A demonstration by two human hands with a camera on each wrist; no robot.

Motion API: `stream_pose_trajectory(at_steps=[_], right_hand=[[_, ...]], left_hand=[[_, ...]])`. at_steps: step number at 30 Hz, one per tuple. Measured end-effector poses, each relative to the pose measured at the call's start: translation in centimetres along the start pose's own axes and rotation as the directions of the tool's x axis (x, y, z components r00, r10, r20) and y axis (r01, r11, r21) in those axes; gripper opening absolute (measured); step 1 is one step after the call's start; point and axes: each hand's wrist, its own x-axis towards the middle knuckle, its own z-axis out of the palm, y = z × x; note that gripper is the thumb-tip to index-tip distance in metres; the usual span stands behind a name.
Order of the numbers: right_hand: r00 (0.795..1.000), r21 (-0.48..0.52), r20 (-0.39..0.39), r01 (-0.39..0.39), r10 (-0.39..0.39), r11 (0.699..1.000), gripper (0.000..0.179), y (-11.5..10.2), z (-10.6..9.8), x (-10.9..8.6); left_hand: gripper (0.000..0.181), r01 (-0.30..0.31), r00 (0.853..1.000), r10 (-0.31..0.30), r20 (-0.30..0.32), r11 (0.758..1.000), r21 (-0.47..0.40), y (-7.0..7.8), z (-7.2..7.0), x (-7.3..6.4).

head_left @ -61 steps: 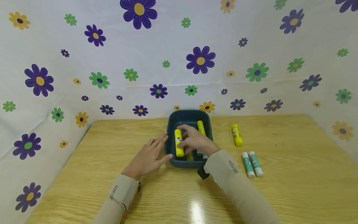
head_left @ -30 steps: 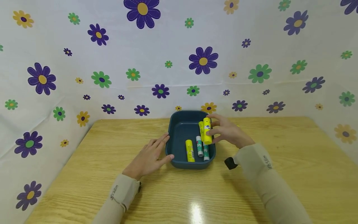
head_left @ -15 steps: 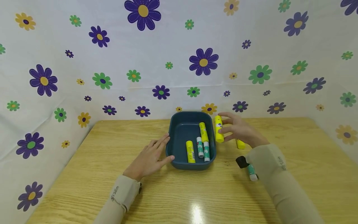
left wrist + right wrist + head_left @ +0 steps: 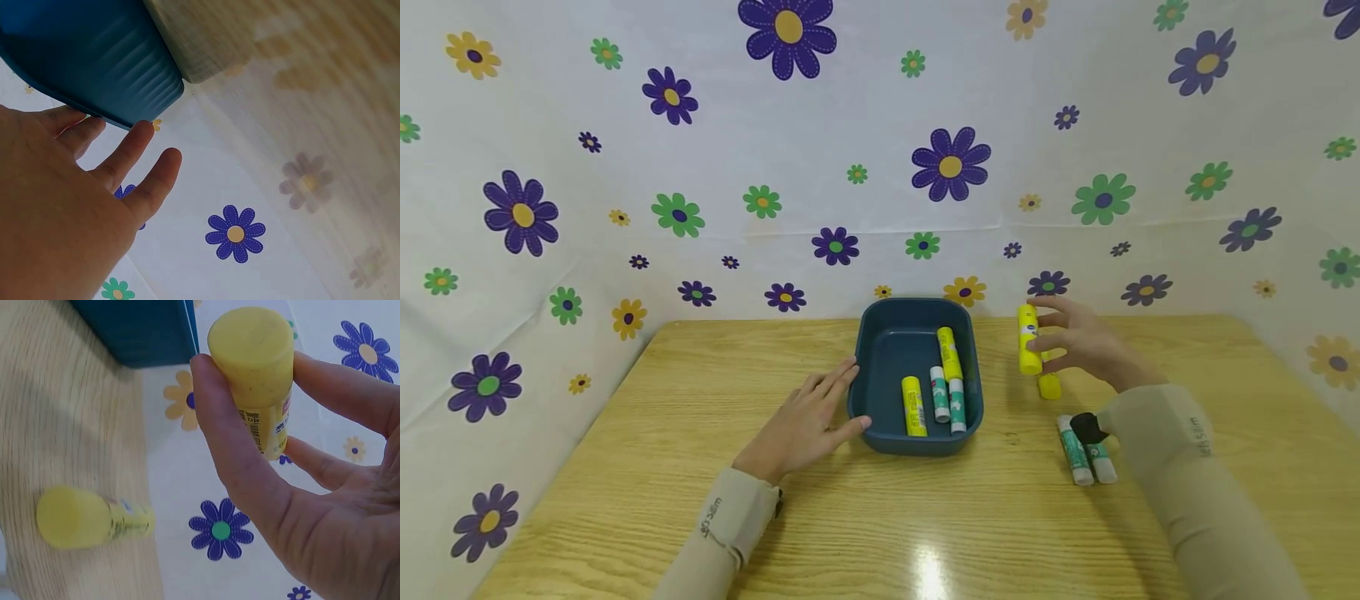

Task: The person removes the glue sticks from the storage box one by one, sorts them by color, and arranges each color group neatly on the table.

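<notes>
A yellow glue stick (image 4: pixel 1028 340) is pinched between the thumb and fingers of my right hand (image 4: pixel 1086 343), above the table right of the bin; the right wrist view shows its yellow cap (image 4: pixel 251 356) up close. Below and partly behind it, another yellow glue stick (image 4: pixel 1049 386) lies on the table. My left hand (image 4: pixel 797 423) has its fingers spread and touches the left wall of the dark blue bin (image 4: pixel 880 450). Inside the bin lie two yellow glue sticks, one at the front (image 4: pixel 913 407) and one at the back right (image 4: pixel 949 353), and two white-and-green ones (image 4: pixel 940 394).
Two white-and-green glue sticks (image 4: pixel 1076 454) lie side by side on the wooden table (image 4: pixel 700 400), partly under the right wrist's black camera (image 4: pixel 1088 427). A white cloth with printed flowers (image 4: pixel 820 183) hangs behind the table's back edge.
My right hand has lifted the yellow glue stick out of the bin's left part and carried it right, past the bin's right rim. The left hand has stayed at the bin.
</notes>
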Motion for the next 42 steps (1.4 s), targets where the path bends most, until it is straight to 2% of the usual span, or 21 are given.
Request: stream_pose_trajectory(at_steps=[9, 18, 31, 42], right_hand=[[1.0, -0.038, -0.001, -0.027, 0.027, 0.999, 0.084, 0.9, -2.4, -0.5], [0.999, -0.095, -0.013, -0.041, 0.04, 0.995, 0.082, 2.0, -3.7, -1.1], [0.994, -0.128, -0.059, -0.098, 0.091, 0.987, 0.078, 2.7, -4.3, -1.2], [0.988, -0.195, -0.09, -0.138, 0.123, 0.971, 0.072, 4.2, -4.3, -0.7]], left_hand=[[0.081, 0.005, 1.0, -0.005, 0.004, 1.0, 0.002, -0.1, 0.1, -0.1], [0.081, 0.009, 1.0, -0.009, 0.006, 1.0, 0.005, 0.0, 0.1, -0.1], [0.081, 0.009, 1.0, -0.009, 0.0, 1.0, -0.007, 0.0, -0.1, 0.0], [0.081, 0.011, 1.0, -0.011, -0.004, 1.0, -0.012, 0.1, -0.1, -0.1]])
